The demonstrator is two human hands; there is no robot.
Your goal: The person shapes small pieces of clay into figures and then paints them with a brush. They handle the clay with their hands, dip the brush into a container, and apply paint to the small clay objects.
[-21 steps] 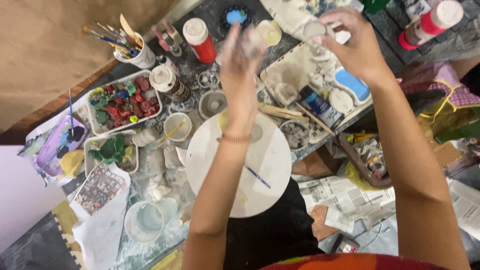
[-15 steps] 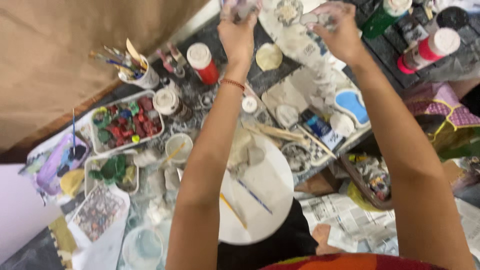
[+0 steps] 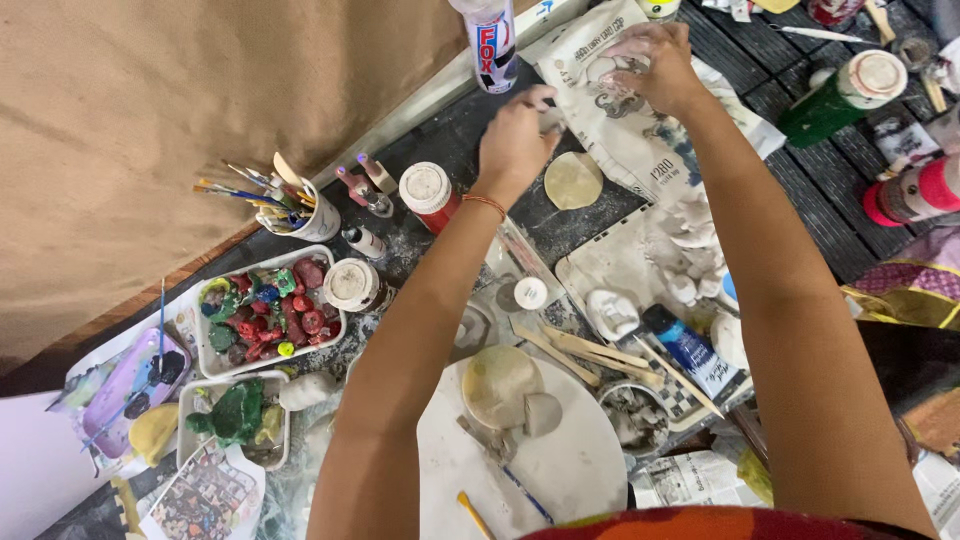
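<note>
Both my arms reach far across the table. My right hand (image 3: 655,65) rests on the top of a white printed clay bag (image 3: 625,140), its fingers curled into the crumpled opening. At the bag's left edge, my left hand (image 3: 515,140) pinches a small pale lump of clay (image 3: 550,118); motion blur hides the details. A flat round clay disc (image 3: 573,180) lies on the dark tabletop just below my left hand. Nearer to me, a white round board (image 3: 570,465) carries another clay disc (image 3: 497,385) and a smaller piece.
A cup of brushes (image 3: 300,215), small paint bottles (image 3: 428,190) and a tray of painted clay pieces (image 3: 265,310) stand at the left. A blue paint tube (image 3: 690,350), wooden sticks (image 3: 580,350) and white clay lumps (image 3: 690,250) lie at the right. A green bottle (image 3: 835,95) stands far right.
The view has tilted up and the table's far side now shows. Both hands have moved away from me, off the board's area and onto the clay bag.
</note>
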